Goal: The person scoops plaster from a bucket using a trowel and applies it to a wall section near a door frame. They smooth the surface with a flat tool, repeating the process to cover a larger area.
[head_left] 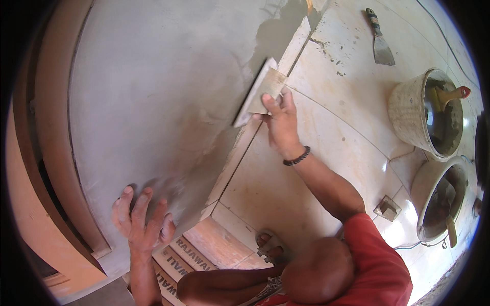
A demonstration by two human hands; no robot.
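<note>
My right hand (279, 120) grips a plastering float (265, 84), its pale flat face set against the grey plastered wall (153, 102) along the bottom edge, where the wall meets the tiles. Thumb and fingers close around the float's back. Above it, a darker, wet-looking patch of plaster (278, 33) spreads on the wall. My left hand (140, 217) is held up at the lower left part of the wall, fingers spread and slightly bent, holding nothing. Whether its fingertips touch the plaster I cannot tell.
On the tiled floor (326, 132) at right lie a putty knife (380, 43) and a small square metal piece (388, 208). A bucket (407, 115) holds a brush (451, 95); another bucket (422, 191) holds a trowel. Printed cardboard boxes (191, 252) lie near my legs. A brown frame (56, 76) borders the wall.
</note>
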